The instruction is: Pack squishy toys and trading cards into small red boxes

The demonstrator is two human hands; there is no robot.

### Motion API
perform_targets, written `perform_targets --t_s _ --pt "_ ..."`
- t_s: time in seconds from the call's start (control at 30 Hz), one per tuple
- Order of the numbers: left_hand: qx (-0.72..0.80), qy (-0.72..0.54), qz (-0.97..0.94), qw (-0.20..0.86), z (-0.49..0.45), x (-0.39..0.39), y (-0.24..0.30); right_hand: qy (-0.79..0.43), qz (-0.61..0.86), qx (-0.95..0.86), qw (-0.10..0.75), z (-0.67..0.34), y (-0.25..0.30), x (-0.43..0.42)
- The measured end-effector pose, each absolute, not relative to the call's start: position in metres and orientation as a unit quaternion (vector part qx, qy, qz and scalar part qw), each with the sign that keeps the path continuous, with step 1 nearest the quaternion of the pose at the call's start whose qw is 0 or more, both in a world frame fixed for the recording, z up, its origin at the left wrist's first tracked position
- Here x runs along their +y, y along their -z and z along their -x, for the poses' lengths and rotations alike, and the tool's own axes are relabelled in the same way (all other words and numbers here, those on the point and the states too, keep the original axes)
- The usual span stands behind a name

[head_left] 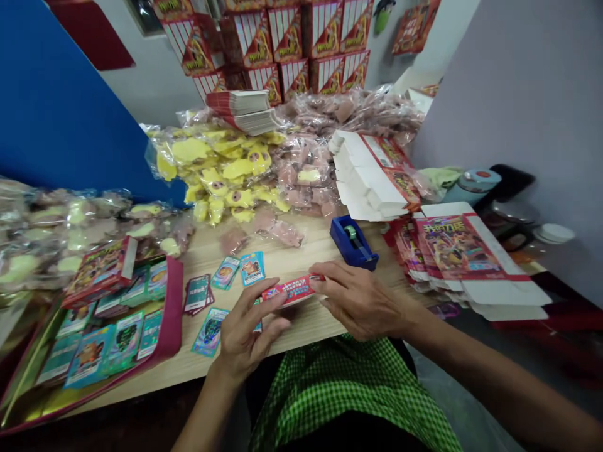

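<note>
At the near edge of a wooden table, both hands meet over the bare wood. Left hand: fingers half curled, tips pressed to the lower-left end of a red printed packet. Right hand: fingers lightly bent, closed over the packet's right end. Packet held between the two hands, tilted, at or just above the tabletop; contact with the wood cannot be told.

Just beyond the left hand, loose trading cards lie face up, beside a small stack of cards. One more card lies under the left wrist side. Farther left, a magenta-rimmed tray holds more cards. Right of the hands, a blue tape dispenser stands near flat-packed white and red cartons and printed box blanks. Behind: heaped bagged yellow toys and pink toys, then stacked red display boxes. Green checked cloth covers the lap.
</note>
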State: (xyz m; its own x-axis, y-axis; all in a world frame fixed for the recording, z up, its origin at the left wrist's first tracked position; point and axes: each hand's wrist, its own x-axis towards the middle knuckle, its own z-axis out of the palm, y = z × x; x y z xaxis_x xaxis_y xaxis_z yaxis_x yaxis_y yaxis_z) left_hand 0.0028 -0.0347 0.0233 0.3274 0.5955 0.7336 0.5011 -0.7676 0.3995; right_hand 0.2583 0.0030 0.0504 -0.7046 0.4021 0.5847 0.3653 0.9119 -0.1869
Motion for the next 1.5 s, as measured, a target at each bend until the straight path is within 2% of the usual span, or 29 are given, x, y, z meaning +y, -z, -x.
perform_targets --t_s 0.13,0.23,0.3,0.37,0.47,0.6,0.73,0.97,1.1,1.17,1.3,1.5 --pt "0.347 -0.435 -0.831 -0.012 -0.005 -0.032 -0.028 -0.025 0.202 -0.904 0.376 -0.255 -0.036 0.003" --pt "0.357 -0.432 -0.826 -0.063 -0.01 -0.029 -0.031 -0.106 0.253 -0.869 0.411 -0.262 -0.039 0.006" --pt "0.363 -0.442 -0.816 -0.086 -0.016 -0.025 -0.031 -0.163 0.406 -0.794 0.421 -0.276 -0.042 0.014" --pt "0.368 -0.458 -0.803 -0.098 -0.023 -0.02 -0.029 -0.182 0.588 -0.684 0.392 -0.296 -0.041 0.024" --pt "0.364 -0.477 -0.795 -0.084 -0.036 -0.012 -0.027 -0.219 0.707 -0.595 0.315 -0.32 -0.03 0.04" --pt "0.359 -0.46 -0.81 -0.061 -0.047 -0.006 -0.03 -0.31 0.711 -0.565 0.282 -0.323 -0.015 0.049" --pt "0.355 -0.439 -0.822 -0.076 -0.044 -0.005 -0.031 -0.337 0.693 -0.549 0.324 -0.317 -0.01 0.04" --pt "0.36 -0.445 -0.816 -0.076 -0.046 -0.011 -0.025 -0.245 0.695 -0.548 0.396 -0.323 0.012 0.01" --pt "0.36 -0.456 -0.811 -0.063 -0.05 -0.014 -0.026 -0.198 0.659 -0.577 0.441 -0.314 -0.009 -0.013" --pt "0.36 -0.461 -0.809 -0.065 -0.051 -0.014 -0.027 -0.242 0.591 -0.63 0.442 -0.301 -0.028 -0.024" --pt "0.365 -0.459 -0.807 -0.069 -0.051 -0.012 -0.03 -0.411 0.425 -0.674 0.442 -0.269 -0.058 -0.031" --pt "0.374 -0.46 -0.803 -0.053 -0.052 -0.011 -0.034 -0.545 0.415 -0.577 0.445 -0.25 -0.061 -0.022"
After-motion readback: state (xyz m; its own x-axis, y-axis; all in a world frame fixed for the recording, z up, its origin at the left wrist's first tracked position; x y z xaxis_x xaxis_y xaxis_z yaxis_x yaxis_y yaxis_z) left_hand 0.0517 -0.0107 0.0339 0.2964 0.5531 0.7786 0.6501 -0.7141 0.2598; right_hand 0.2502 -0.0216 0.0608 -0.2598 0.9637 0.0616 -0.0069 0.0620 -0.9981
